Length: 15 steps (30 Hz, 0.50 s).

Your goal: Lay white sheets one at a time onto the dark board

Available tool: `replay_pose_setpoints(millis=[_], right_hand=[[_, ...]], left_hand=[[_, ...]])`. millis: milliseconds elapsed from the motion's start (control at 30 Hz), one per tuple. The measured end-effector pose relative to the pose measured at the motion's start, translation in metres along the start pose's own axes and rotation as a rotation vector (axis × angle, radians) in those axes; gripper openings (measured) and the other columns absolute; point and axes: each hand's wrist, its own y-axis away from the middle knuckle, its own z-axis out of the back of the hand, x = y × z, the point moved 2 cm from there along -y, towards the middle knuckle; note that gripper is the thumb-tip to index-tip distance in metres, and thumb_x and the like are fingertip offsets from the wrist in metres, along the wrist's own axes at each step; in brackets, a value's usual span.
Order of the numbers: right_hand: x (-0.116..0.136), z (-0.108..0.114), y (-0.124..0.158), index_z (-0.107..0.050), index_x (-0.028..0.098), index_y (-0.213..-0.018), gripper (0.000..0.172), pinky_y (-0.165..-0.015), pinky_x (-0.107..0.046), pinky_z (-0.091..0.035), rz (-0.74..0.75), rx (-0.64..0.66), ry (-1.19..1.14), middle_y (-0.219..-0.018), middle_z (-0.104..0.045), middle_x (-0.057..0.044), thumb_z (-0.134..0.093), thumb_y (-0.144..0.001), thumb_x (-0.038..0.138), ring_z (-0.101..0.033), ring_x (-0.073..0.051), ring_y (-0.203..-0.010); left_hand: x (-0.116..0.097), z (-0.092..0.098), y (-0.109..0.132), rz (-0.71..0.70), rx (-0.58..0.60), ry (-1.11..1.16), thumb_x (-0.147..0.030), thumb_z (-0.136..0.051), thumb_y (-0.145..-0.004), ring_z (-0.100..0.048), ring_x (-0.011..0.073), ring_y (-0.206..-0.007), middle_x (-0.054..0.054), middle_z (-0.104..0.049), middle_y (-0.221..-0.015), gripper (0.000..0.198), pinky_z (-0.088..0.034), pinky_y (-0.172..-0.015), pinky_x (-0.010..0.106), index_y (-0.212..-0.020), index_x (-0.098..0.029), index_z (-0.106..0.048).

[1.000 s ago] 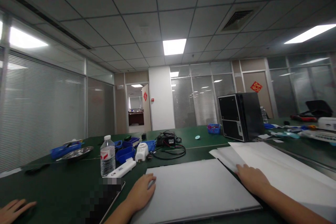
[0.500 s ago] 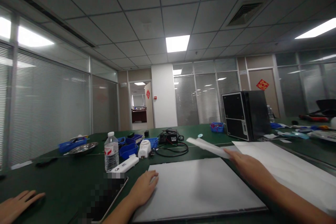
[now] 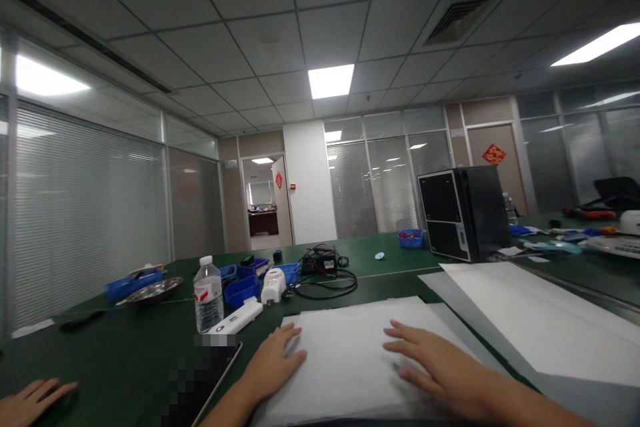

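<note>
My right hand (image 3: 437, 365): fingers spread wide, empty, over white paper (image 3: 345, 347), contact unclear | my left hand (image 3: 273, 361): fingers parted, at the paper's left edge | paper lies before me, loose sheets (image 3: 540, 313) to the right | step, I judge: straightening paper; next calls for light, even smoothing | beyond: water bottle (image 3: 208, 300) left, computer case (image 3: 465, 213) right

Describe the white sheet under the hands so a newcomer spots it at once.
On the green table stands a black computer tower. Nearer the camera and to the left lies the white sheet. The left hand is over its left edge and the right hand over its right half, setting it apart from the white paper farther right.
</note>
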Motion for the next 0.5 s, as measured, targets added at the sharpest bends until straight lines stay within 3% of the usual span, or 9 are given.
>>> replay_pose_setpoints(millis=[100,267,400,500], right_hand=[[-0.055,-0.001,-0.006,-0.061,0.033,-0.137,0.054,-0.121,-0.046,-0.03,-0.172,-0.152,0.227,-0.152,-0.051,-0.004,-0.037,-0.097,0.061,-0.039,-0.025,-0.145],[-0.161,0.011,0.014,-0.071,0.016,-0.12,0.048,-0.113,-0.063,-0.032,-0.547,-0.29,0.371,-0.138,-0.06,-0.023,-0.052,-0.085,0.044,-0.043,-0.043,-0.139],[-0.229,0.018,0.045,-0.074,0.012,-0.103,0.052,-0.084,-0.084,-0.032,-0.918,-0.404,0.391,-0.12,-0.063,-0.038,-0.056,-0.076,0.053,-0.053,-0.062,-0.118],[-0.26,0.016,0.056,-0.074,0.016,-0.086,0.05,-0.073,-0.084,-0.03,-0.995,-0.476,0.347,-0.105,-0.067,-0.038,-0.055,-0.072,0.061,-0.062,-0.063,-0.099]], left_hand=[[0.0,0.001,0.0,0.001,-0.005,-0.017,-0.04,-0.057,-0.082,-0.039,0.0259,-0.147,0.007,-0.045,-0.158,0.062,-0.026,-0.124,0.04,-0.141,-0.021,-0.058],[0.002,0.004,0.001,0.027,-0.036,-0.054,-0.022,-0.054,-0.076,-0.04,0.0238,-0.147,0.005,-0.036,-0.163,0.061,-0.026,-0.123,0.036,-0.136,-0.024,-0.063],[0.004,0.007,0.001,0.072,-0.071,-0.098,-0.024,-0.054,-0.078,-0.049,0.0274,-0.14,0.004,-0.045,-0.158,0.046,-0.031,-0.12,0.04,-0.12,-0.027,-0.074],[0.004,0.009,0.0,0.102,-0.112,-0.13,-0.033,-0.053,-0.083,-0.056,0.0279,-0.134,0.007,-0.056,-0.15,0.035,-0.037,-0.115,0.04,-0.106,-0.025,-0.077]])
